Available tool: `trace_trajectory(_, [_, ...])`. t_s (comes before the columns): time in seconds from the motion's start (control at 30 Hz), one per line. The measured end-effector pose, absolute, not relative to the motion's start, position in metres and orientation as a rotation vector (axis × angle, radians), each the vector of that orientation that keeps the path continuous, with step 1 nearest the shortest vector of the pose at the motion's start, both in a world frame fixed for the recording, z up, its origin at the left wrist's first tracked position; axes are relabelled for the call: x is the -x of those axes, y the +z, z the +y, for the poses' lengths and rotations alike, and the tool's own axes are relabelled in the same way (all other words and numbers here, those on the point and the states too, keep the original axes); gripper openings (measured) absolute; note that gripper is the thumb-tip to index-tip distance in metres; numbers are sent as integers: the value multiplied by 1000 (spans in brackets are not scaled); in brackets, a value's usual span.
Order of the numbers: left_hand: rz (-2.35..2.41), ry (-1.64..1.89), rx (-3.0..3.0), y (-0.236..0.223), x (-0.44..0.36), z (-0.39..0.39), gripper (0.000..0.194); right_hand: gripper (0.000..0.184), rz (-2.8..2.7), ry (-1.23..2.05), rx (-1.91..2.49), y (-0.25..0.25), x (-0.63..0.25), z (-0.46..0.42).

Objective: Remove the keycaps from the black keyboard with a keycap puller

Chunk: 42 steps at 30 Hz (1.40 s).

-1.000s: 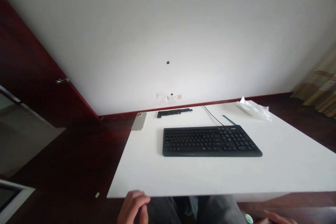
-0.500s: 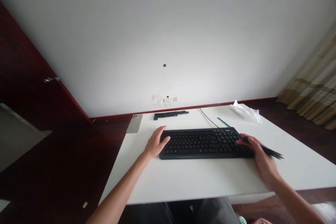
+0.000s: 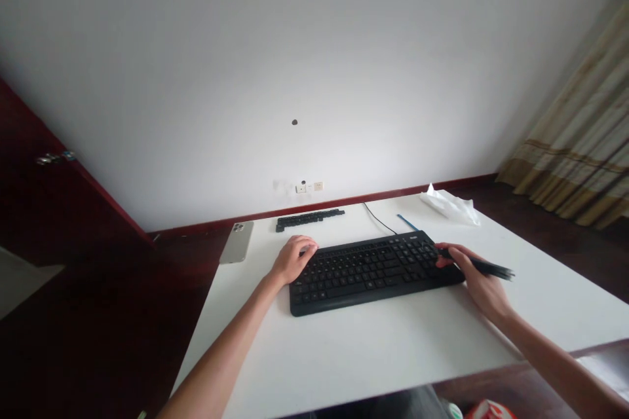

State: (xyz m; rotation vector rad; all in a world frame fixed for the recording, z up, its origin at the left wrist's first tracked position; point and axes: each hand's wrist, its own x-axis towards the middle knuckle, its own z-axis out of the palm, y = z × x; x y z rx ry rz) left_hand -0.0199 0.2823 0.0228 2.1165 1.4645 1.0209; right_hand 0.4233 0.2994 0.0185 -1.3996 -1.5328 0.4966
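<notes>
1. Here's the centre of the action: a black keyboard [image 3: 356, 275], flat on the white table [image 3: 383, 344] and slightly slanted, its right end farther from the person than its left. Take it as the middle of the clock.

2. Over at nine to ten o'clock, the left hand [image 3: 292, 260] is on the keyboard's left end, fingers bunched near the far corner. Whether they clamp the edge or merely rest there, I cannot tell.

3. Across at three o'clock, the right hand [image 3: 477, 280] has its fingers clamped around a slim dark tool [image 3: 493, 268], and it sits right at the keyboard's right end. What sort of tool it is, the blur hides.

4. Now the progress: at eleven o'clock, loose black keys [image 3: 309, 218] lie in rows, apart from the keyboard, so that sorting looks done. Many keys sit in place on the keyboard itself. Any gaps among them are too small to make out, so how much is left is anyone's call; I'd judge it partway.

5. Around the dial: a phone [image 3: 236, 243] at ten, the cable [image 3: 380, 219] near twelve, a blue stick [image 3: 407, 222] at one, and a crumpled plastic bag [image 3: 451, 207] towards two.
</notes>
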Motion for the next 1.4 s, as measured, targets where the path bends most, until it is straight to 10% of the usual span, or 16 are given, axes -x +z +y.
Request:
trace_trajectory(0.3, [1531,1150,-1986,20,26,277,34,30,-1788,549,965,82,-346,360])
trace_trajectory(0.47, [1546,1134,-2206,36,8,268,23,4,-1206,1171,731,80,-292,403])
trace_trajectory(0.67, [1469,1012,-2450,62,-84,269,14,32,-807,1809,497,59,-274,391])
trace_trajectory(0.97, [1673,620,-2559,34,-133,258,90,45,-797,1854,620,48,-269,380])
trace_trajectory(1.4, [1561,610,-2570,33,-131,260,82,53,-831,1870,677,49,-262,368])
